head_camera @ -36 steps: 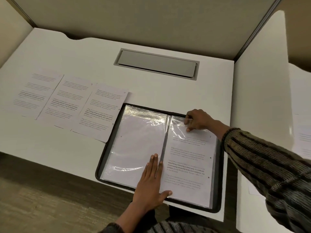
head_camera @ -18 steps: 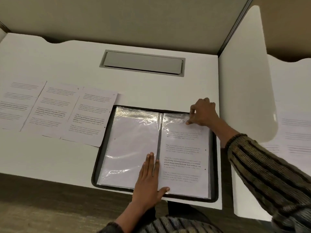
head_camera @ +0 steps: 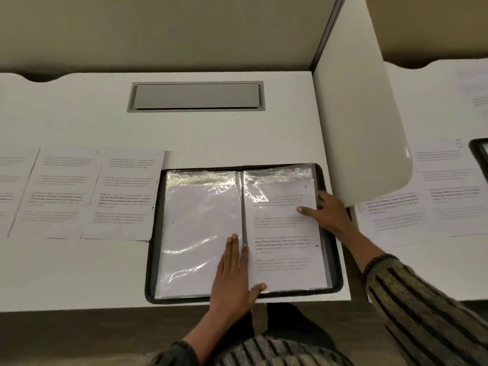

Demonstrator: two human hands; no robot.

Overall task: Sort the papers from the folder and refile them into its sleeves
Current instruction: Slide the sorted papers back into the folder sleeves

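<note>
Three printed papers (head_camera: 66, 194) lie side by side on the left of the white desk (head_camera: 79, 273), their edges overlapping a little. The rightmost one reaches the left rim of the folder (head_camera: 154, 247). Farther back, set into the desk, is a grey hatch (head_camera: 195, 97).

The folder lies open and flat at the near edge of the desk, with a black rim all round and clear plastic glinting on both sides. The left sleeve (head_camera: 195, 220) shows a blank white page. The left hand (head_camera: 232, 278) lies flat along the spine (head_camera: 243, 202) at the folder's near end. Its fingers are straight and together, gripping nothing, and the thumb is spread onto the bottom of the right page.

The right sleeve (head_camera: 280, 175) holds a printed sheet (head_camera: 282, 233) whose top sits below the sleeve's far edge. The right hand (head_camera: 328, 215) rests at the sheet's right edge, forefinger stretched over the text and the other fingers bent at the edge. Whether they pinch it I cannot tell. A striped cuff (head_camera: 383, 265) covers that arm.

A white divider (head_camera: 361, 128) stands just right of the folder, and beyond it other papers (head_camera: 435, 196) lie on a second desk (head_camera: 422, 107)
</note>
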